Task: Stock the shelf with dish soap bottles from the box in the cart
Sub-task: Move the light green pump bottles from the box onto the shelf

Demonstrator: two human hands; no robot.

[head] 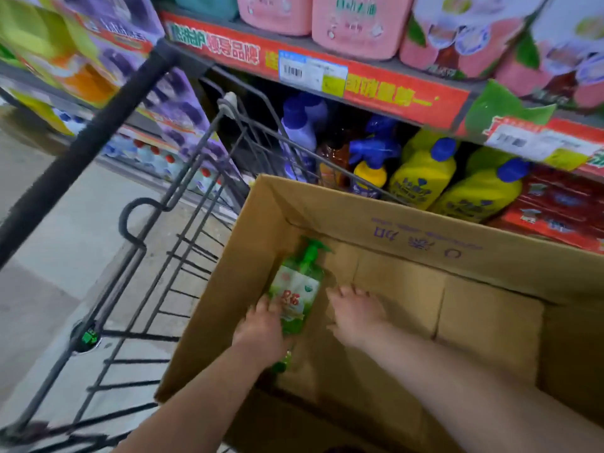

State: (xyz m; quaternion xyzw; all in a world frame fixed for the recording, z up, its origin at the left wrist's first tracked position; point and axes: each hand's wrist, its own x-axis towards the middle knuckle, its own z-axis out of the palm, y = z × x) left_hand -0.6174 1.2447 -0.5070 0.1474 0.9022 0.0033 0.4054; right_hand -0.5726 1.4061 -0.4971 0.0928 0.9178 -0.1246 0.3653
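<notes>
Inside box point(392, 230): left fingers point(262, 305) grip green bottle point(299, 282), red-printed label; right fingers point(343, 294) spread.

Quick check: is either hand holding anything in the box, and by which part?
The left hand grips the green pump-top dish soap bottle by its lower body. The right hand is open and holds nothing.

Yellow bottles point(421, 178) with blue caps stand beside a blue-triggered spray bottle point(371, 173); pink packs point(356, 27) above, red cartons point(555, 207) rightward.

Base of bottle point(295, 289) hidden under left hand point(260, 331), price tag point(312, 71) blurred
</notes>
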